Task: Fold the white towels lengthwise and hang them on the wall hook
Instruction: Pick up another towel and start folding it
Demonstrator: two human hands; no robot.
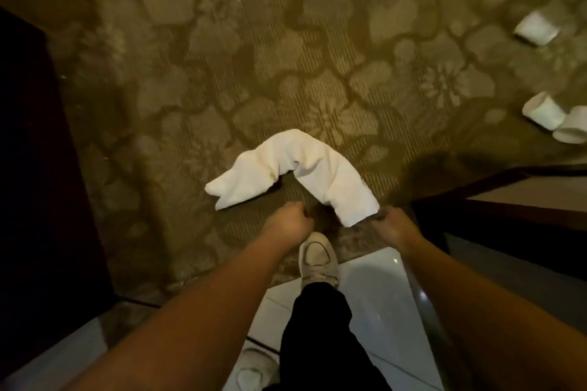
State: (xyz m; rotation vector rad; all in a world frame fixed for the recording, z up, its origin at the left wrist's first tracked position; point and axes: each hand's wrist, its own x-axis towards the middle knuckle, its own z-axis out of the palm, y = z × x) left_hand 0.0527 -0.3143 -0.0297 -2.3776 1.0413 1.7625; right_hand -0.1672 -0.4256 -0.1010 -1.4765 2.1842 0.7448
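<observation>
White terry cloth, a long folded towel [295, 173] bent into an arch, lies on the olive floral-patterned carpet [222, 73] just ahead of my pale lace-up shoe [317, 259]. My right hand [392, 227] meets its near end, though my fingers are hidden (so I cannot tell if I grip it). My left hand [290, 222] is curled into an empty fist beside it; four rolled white towels [540, 28] blur at the right edge.
</observation>
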